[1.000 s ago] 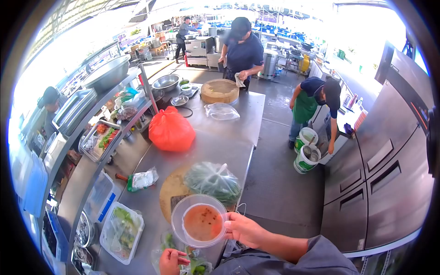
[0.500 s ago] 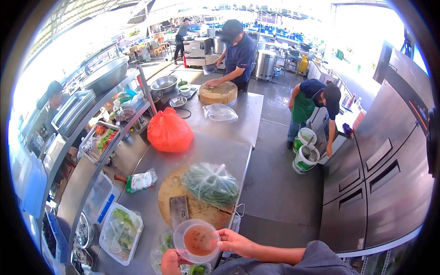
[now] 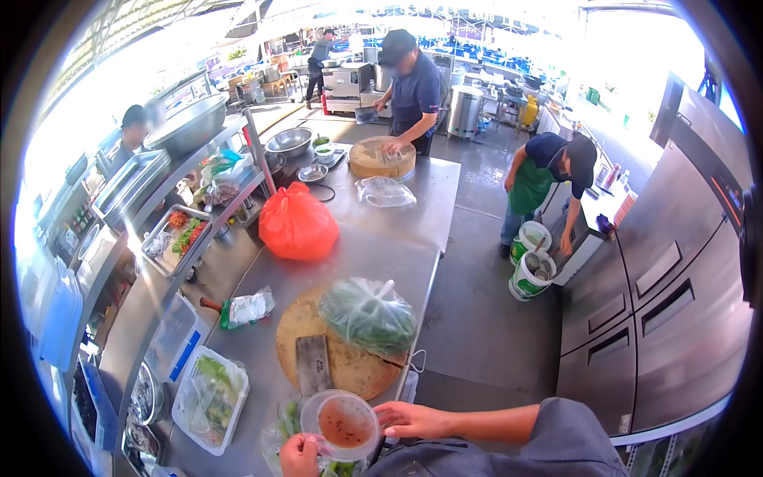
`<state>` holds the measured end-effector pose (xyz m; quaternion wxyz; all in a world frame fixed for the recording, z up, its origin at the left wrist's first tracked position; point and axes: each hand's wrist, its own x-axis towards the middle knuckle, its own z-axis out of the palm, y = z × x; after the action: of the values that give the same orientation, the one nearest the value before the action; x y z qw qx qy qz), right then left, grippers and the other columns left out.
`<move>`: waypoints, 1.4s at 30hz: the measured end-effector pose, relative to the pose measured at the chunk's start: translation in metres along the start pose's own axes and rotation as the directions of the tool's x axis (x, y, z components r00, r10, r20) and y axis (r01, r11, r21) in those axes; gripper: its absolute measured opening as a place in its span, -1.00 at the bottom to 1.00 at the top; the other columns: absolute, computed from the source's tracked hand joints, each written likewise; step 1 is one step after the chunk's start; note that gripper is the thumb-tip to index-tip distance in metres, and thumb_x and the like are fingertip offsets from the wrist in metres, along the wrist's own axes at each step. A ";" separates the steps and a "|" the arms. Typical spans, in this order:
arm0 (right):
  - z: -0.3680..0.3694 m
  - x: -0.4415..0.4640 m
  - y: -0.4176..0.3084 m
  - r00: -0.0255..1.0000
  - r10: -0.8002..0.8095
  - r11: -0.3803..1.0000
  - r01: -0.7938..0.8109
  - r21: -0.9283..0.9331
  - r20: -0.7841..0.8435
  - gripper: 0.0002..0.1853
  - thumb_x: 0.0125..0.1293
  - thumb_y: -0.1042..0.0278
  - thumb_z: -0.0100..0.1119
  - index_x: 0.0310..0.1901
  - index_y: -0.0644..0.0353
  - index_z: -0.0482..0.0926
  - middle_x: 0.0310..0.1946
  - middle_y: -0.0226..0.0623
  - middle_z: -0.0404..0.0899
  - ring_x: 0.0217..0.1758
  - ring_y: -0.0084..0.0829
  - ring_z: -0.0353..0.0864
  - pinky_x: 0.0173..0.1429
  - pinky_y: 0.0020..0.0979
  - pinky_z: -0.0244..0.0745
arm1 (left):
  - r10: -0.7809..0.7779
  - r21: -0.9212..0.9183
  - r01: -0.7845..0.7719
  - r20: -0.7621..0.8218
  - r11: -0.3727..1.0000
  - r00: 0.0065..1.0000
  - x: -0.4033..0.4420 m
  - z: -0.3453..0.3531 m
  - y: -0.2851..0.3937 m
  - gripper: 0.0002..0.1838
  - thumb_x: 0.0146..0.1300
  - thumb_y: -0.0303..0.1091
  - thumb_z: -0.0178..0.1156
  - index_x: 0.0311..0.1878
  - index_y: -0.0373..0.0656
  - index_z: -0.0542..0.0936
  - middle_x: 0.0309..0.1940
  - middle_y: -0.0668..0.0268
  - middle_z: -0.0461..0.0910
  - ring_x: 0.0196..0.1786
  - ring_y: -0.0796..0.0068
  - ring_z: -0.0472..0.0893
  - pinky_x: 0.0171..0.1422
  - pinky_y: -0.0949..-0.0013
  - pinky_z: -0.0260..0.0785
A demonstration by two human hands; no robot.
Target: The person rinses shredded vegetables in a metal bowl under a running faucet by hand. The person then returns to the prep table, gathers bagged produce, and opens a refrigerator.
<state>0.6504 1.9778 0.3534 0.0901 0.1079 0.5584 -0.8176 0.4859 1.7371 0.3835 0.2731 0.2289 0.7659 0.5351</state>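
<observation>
You're in commercial kitchen, open-sided by look of all that daylight. Giveaways: long steel worktop (image 3: pixel 389 248), two chunky round chopping blocks (image 3: pixel 350 372), co-worker (image 3: pixel 413 91) at far one with cleaver (image 3: pixel 367 116), stacked metal trays (image 3: pixel 131 189) on your left, big steel cabinet (image 3: pixel 671 310) on your right, tall metal pot (image 3: pixel 465 113) further back. Also green apron (image 3: pixel 530 191) on another person.

Got right forearm (image 3: pixel 497 425) in from lower right, bare and near level, wrist (image 3: pixel 447 421) roughly straight. Have right hand (image 3: pixel 408 419) pointing left, fingers (image 3: pixel 389 413) slightly bent. Got left hand (image 3: pixel 298 456) low at bottom edge, fingers curled inward, apart from right.
</observation>
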 end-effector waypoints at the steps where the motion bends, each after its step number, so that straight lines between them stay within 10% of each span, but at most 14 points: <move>1: -0.013 -0.004 0.006 0.997 0.067 0.991 -0.062 -0.121 0.038 -0.37 0.35 0.12 0.17 0.31 0.24 0.16 0.15 -0.14 0.43 0.20 -0.37 0.44 0.27 -0.33 0.39 | -0.014 -0.007 0.014 -0.010 1.000 1.000 0.000 0.000 -0.002 -0.72 0.39 -0.29 0.02 -0.29 -0.31 0.60 -0.51 0.30 0.58 -0.43 0.54 0.57 -0.31 0.48 0.42; 4: -0.066 -0.028 0.010 0.933 0.358 0.602 -0.257 -0.756 -0.032 -0.33 0.32 -0.08 0.12 0.30 0.20 0.26 0.14 -0.06 0.47 0.21 -0.24 0.47 0.25 -0.30 0.38 | -0.016 0.003 0.016 -0.039 1.000 0.999 -0.001 -0.002 -0.011 -0.72 0.38 -0.30 0.02 -0.29 -0.30 0.60 -0.52 0.31 0.58 -0.44 0.54 0.56 -0.31 0.48 0.42; 7: -0.176 -0.056 0.095 0.944 0.311 0.230 -0.190 -0.954 -0.113 -0.38 0.21 -0.07 0.19 0.14 0.26 0.44 0.01 -0.05 0.57 0.07 -0.02 0.55 0.13 -0.15 0.46 | -0.013 0.029 0.014 -0.053 0.999 0.998 -0.004 -0.004 -0.010 -0.74 0.37 -0.31 0.02 -0.29 -0.28 0.60 -0.52 0.32 0.58 -0.47 0.55 0.55 -0.33 0.48 0.41; 9: -0.237 -0.073 0.142 0.721 0.074 0.476 -0.633 -0.611 -0.689 -0.46 0.22 -0.02 0.17 0.07 0.26 0.50 -0.10 -0.09 0.62 -0.09 -0.14 0.63 -0.01 -0.21 0.53 | -0.023 0.024 0.024 -0.052 0.999 0.998 -0.006 -0.004 -0.007 -0.74 0.37 -0.31 0.02 -0.30 -0.27 0.61 -0.52 0.32 0.59 -0.48 0.56 0.54 -0.34 0.48 0.40; 10: -0.251 -0.086 0.169 0.356 -0.085 0.728 -0.615 -0.302 -0.931 -0.50 0.25 0.02 0.15 0.07 0.25 0.51 -0.16 -0.11 0.63 -0.19 -0.26 0.67 -0.09 -0.27 0.56 | -0.011 0.059 0.016 -0.074 0.998 0.997 -0.007 -0.005 -0.006 -0.75 0.36 -0.30 0.03 -0.31 -0.26 0.61 -0.53 0.33 0.59 -0.49 0.57 0.53 -0.35 0.48 0.39; 11: -0.250 -0.093 0.181 0.363 -0.091 0.725 -0.615 -0.312 -0.927 -0.50 0.25 0.02 0.15 0.07 0.25 0.51 -0.16 -0.11 0.63 -0.19 -0.26 0.67 -0.09 -0.27 0.56 | 0.001 0.097 0.008 -0.097 0.995 0.995 -0.006 -0.006 -0.005 -0.75 0.35 -0.30 0.04 -0.32 -0.25 0.61 -0.53 0.34 0.60 -0.51 0.57 0.53 -0.37 0.48 0.38; 14: -0.207 -0.129 0.223 0.262 0.520 0.659 -0.728 0.187 -0.813 -0.62 0.26 0.02 0.11 -0.07 0.14 0.60 -0.21 -0.15 0.65 -0.24 -0.39 0.68 -0.18 -0.35 0.58 | -0.073 0.104 0.088 -0.141 0.991 0.987 -0.005 -0.016 -0.002 -0.74 0.35 -0.28 0.05 -0.36 -0.21 0.62 -0.54 0.34 0.60 -0.51 0.57 0.52 -0.37 0.48 0.36; 16: -0.179 -0.151 0.256 0.778 0.171 0.245 -0.628 -0.739 -0.605 -0.66 0.28 0.03 0.11 -0.27 0.19 0.62 -0.23 -0.15 0.65 -0.27 -0.46 0.68 -0.25 -0.39 0.59 | -0.028 0.188 0.058 -0.161 0.980 0.986 0.001 -0.020 0.017 -0.73 0.32 -0.30 0.05 -0.43 -0.23 0.59 -0.55 0.29 0.59 -0.53 0.56 0.50 -0.41 0.48 0.32; 18: -0.171 -0.158 0.286 0.813 0.313 0.205 -0.562 -0.801 -0.490 -0.59 0.26 0.02 0.13 -0.22 0.30 0.62 -0.35 -0.15 0.63 -0.45 -0.46 0.65 -0.36 -0.38 0.54 | 0.015 0.279 0.033 -0.168 0.960 0.986 0.006 -0.025 0.035 -0.72 0.30 -0.32 0.04 -0.49 -0.25 0.56 -0.56 0.24 0.57 -0.55 0.55 0.47 -0.44 0.49 0.29; 19: -0.169 -0.158 0.292 0.813 0.312 0.207 -0.564 -0.800 -0.492 -0.59 0.26 0.02 0.13 -0.22 0.30 0.62 -0.35 -0.15 0.63 -0.45 -0.46 0.65 -0.36 -0.38 0.54 | 0.024 0.152 -0.002 -0.144 0.988 0.989 0.010 -0.026 0.041 -0.76 0.26 -0.41 0.01 -0.46 -0.31 0.56 -0.58 0.26 0.55 -0.53 0.55 0.50 -0.42 0.50 0.31; 21: -0.169 -0.156 0.298 0.475 0.561 0.635 -0.772 -0.015 -0.678 -0.59 0.26 0.02 0.15 -0.25 0.31 0.62 -0.43 -0.22 0.63 -0.49 -0.46 0.63 -0.32 -0.38 0.55 | 0.035 0.021 -0.033 -0.124 0.999 0.992 0.016 -0.026 0.060 -0.80 0.22 -0.49 -0.03 -0.43 -0.36 0.55 -0.59 0.28 0.53 -0.52 0.56 0.53 -0.41 0.52 0.34; 24: -0.160 -0.152 0.288 0.460 0.484 0.772 -0.624 0.116 -0.745 -0.62 0.27 0.05 0.13 -0.31 0.28 0.63 -0.52 -0.29 0.62 -0.54 -0.50 0.59 -0.35 -0.40 0.54 | 0.115 0.027 -0.112 -0.136 0.993 0.984 0.024 -0.028 0.099 -0.76 0.20 -0.48 -0.04 -0.51 -0.36 0.55 -0.57 0.21 0.57 -0.56 0.56 0.51 -0.42 0.52 0.32; 42: -0.171 -0.147 0.302 0.624 0.388 0.850 -0.527 0.000 -0.678 -0.66 0.31 0.15 0.15 -0.19 0.34 0.58 -0.37 -0.26 0.60 -0.38 -0.48 0.64 -0.32 -0.44 0.60 | 0.479 0.208 -0.470 0.004 0.858 0.878 0.012 -0.001 0.299 -0.73 -0.01 -0.36 0.03 -0.71 -0.33 0.44 -0.72 0.22 0.47 -0.70 0.53 0.40 -0.56 0.47 0.20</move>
<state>0.8852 2.0320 0.0641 0.1047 0.5167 0.5855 -0.6158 0.4937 1.8404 0.6646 0.0899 0.4242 0.7426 0.5105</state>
